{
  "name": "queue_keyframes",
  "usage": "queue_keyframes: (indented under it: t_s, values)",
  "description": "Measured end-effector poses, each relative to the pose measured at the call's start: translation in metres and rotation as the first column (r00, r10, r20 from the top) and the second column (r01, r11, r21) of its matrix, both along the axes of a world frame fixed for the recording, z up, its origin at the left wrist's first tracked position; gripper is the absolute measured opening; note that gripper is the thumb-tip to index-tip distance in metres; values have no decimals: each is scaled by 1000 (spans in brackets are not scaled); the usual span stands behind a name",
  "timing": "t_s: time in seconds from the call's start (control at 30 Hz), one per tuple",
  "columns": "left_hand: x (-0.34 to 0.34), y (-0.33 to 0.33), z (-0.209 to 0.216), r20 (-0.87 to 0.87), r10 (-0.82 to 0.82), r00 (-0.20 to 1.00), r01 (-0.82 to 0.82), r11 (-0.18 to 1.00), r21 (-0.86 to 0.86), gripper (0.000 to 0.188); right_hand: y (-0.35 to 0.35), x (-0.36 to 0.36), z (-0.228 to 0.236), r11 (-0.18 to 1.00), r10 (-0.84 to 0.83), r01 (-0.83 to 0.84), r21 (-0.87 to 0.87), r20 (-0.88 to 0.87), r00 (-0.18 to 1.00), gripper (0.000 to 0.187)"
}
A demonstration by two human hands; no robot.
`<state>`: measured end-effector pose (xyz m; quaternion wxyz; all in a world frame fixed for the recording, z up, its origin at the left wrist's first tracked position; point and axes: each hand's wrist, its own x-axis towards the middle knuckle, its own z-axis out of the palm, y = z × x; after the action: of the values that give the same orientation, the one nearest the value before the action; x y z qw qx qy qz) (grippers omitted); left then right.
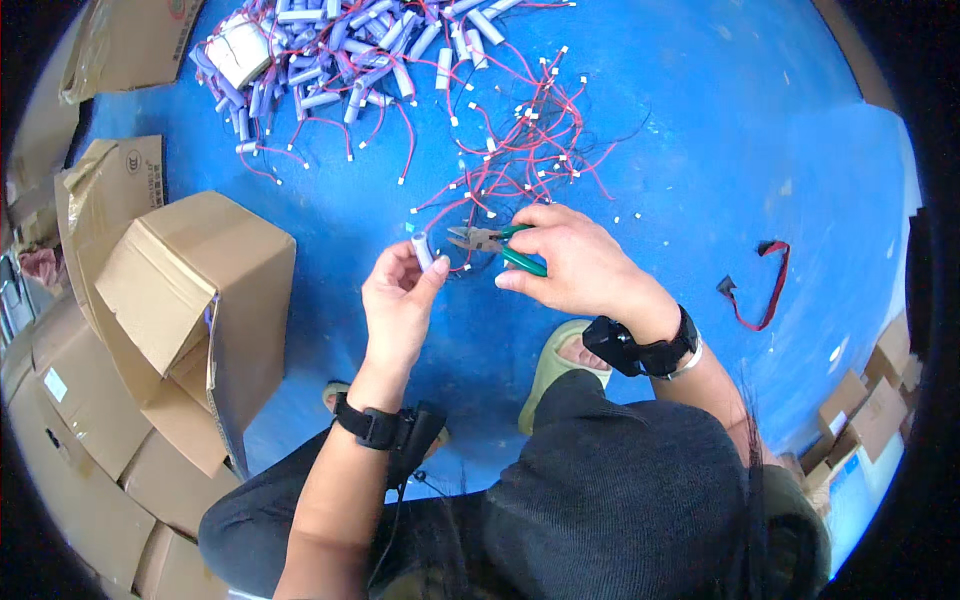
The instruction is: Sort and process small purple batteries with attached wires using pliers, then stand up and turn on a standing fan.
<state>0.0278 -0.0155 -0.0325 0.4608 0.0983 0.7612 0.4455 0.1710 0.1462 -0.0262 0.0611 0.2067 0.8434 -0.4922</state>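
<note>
Between the fingertips of my left hand (400, 295) is a pale purple battery cell (423, 250), its upper end tilted a little to the left. My right hand (580, 262) is wrapped round the green handles of diagonal cutters (478, 238). Their jaws are parted and point left, just beside the upper part of the cell. A red wire with a small white connector lies close below the jaws. Just beyond both hands spreads a tangle of cut red and black wires (530, 150) with white connectors.
A large heap of purple cells (350, 60) with wires lies at the far left, a white block (238, 50) on it. An opened cardboard box (240, 270) stands left of my arm. A red-black strap (775, 290) lies on the blue floor (720, 150) at right. More cartons (870, 410) line the right edge.
</note>
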Motion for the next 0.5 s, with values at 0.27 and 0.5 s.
queue_keyframes:
  t_s: [0.27,0.5]
  values:
    - [-2,7,25,-93,-28,995,37,995,98,25,-6,-9,7,997,-43,37,-74,-78,996,30]
    - [-2,10,31,89,-12,996,-6,981,194,27,-7,0,14,993,-108,111,33,-82,991,29]
